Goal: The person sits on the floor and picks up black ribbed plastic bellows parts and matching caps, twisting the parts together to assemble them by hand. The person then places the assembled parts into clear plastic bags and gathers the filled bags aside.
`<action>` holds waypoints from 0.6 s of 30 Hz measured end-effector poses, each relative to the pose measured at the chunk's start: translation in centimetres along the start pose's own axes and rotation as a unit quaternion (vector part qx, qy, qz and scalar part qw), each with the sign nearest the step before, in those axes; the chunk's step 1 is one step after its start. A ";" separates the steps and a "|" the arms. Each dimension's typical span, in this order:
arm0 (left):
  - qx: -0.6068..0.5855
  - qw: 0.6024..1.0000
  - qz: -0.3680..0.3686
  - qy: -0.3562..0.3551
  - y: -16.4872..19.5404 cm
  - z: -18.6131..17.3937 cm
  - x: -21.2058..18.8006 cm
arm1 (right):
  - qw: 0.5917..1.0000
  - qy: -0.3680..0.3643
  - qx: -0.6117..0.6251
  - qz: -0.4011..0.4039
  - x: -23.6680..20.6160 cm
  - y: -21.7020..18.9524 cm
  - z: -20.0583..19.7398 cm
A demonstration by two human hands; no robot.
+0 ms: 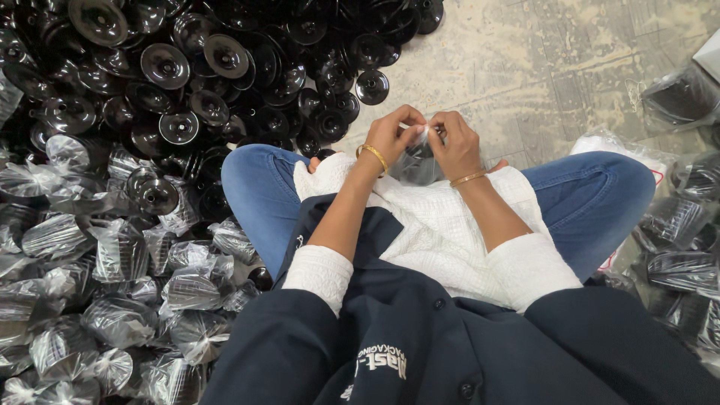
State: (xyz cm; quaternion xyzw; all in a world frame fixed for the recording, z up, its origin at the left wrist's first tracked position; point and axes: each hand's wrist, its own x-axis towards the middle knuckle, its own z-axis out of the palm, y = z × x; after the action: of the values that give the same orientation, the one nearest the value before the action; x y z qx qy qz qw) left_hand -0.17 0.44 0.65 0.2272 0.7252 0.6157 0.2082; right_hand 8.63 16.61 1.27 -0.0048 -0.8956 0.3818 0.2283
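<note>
Lap: crossed legs in blue jeans (255, 187), white cloth spread between the knees.
Left hand (390, 135): fingers pinched on the neck of the clear plastic bag holding a black round part (416, 161).
Right hand (454, 142): pinching the same neck, touching the left.
Left edge: heap of bagged black parts (112, 285) against the knee.
Far: loose glossy black round parts (187, 67); bare concrete floor (540, 67) open ahead-right.

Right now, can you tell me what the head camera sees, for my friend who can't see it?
A person sits cross-legged on the floor, left hand and right hand pinching the top of a clear bag holding a black round part. Loose black parts are heaped ahead to the left, with bagged ones alongside.
</note>
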 end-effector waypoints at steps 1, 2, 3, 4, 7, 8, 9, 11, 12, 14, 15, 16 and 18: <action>-0.011 1.000 0.002 0.000 -0.1 0.0 0.1 | 1.000 -0.002 0.001 0.000 0.0 0.0 -0.1; -0.022 1.000 0.005 0.001 -0.1 0.0 0.1 | 1.000 -0.004 0.003 0.000 0.0 -0.1 -0.1; -0.032 0.999 0.008 0.002 0.0 0.0 0.2 | 1.000 -0.006 0.005 -0.001 0.0 -0.1 -0.1; -0.045 0.999 -0.021 0.004 0.1 0.0 0.2 | 1.000 -0.005 0.013 -0.004 0.0 -0.1 -0.1; -0.100 0.990 -0.102 0.019 0.9 -0.2 0.2 | 1.000 -0.005 0.022 -0.004 0.0 -0.2 -0.1; -0.129 0.984 -0.123 0.029 1.2 -0.4 0.2 | 1.000 -0.005 0.016 0.000 0.0 -0.2 -0.2; -0.156 0.976 -0.145 0.038 1.4 -0.5 0.2 | 1.000 -0.004 0.011 0.006 0.0 -0.2 -0.2; -0.140 0.983 -0.121 0.017 1.7 -0.8 0.1 | 1.000 -0.004 0.016 0.007 0.0 -0.2 -0.2; -0.131 0.985 -0.111 0.008 1.6 -0.9 0.0 | 1.000 -0.004 0.020 0.009 0.0 -0.2 -0.2; -0.107 0.992 -0.068 -0.004 1.2 -0.8 -0.1 | 1.000 -0.002 0.018 -0.006 0.0 -0.3 -0.2; -0.097 0.994 -0.049 -0.010 0.8 -0.7 -0.2 | 1.000 -0.003 0.017 -0.011 0.0 -0.3 -0.2; -0.084 0.996 -0.036 -0.002 0.4 -0.4 -0.3 | 1.000 -0.001 0.018 -0.009 0.0 -0.3 -0.3; -0.056 0.998 -0.008 0.017 -0.5 0.1 -0.3 | 1.000 0.004 0.023 -0.008 0.0 -0.4 -0.3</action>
State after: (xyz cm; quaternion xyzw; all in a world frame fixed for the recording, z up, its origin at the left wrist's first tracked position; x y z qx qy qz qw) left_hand 0.13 0.27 0.13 0.1993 0.6946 0.6575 0.2133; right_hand 8.78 16.51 1.76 0.0057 -0.8857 0.4006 0.2346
